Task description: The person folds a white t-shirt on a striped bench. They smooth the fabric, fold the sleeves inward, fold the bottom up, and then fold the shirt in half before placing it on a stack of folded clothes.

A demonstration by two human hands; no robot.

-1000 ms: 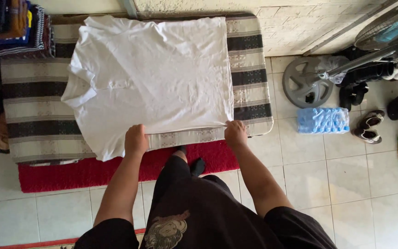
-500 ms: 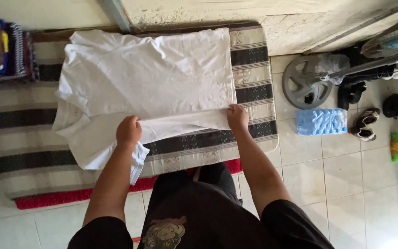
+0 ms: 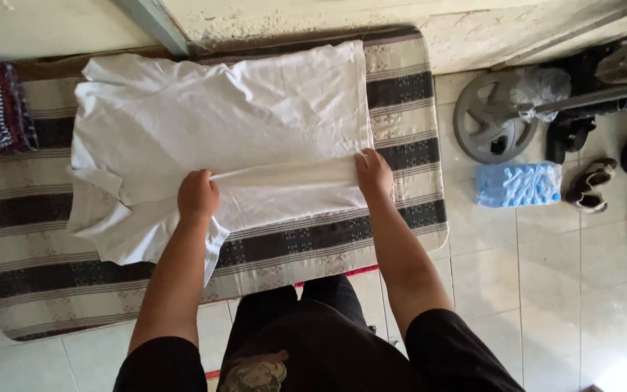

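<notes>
Bright, even daylight, soft and diffuse. White shirt near overexposed, folds pale but readable. Faint shadows only, beneath arms and along shirt edges. Mild sheen on floor tiles right of shirt. Slight softness and wide-angle bending toward frame edges.

- The single head-worn camera looked almost straight down from above the person, over their own dark-clothed torso at the bottom edge.
- It faced forward toward the pale wall at the top, with the black-and-cream striped woven mat filling the middle.
- It sat near enough that both forearms ran from the bottom edge up to mid-frame.
- The pale tiled floor took up the right side.
- No second view shared the scene.
</notes>
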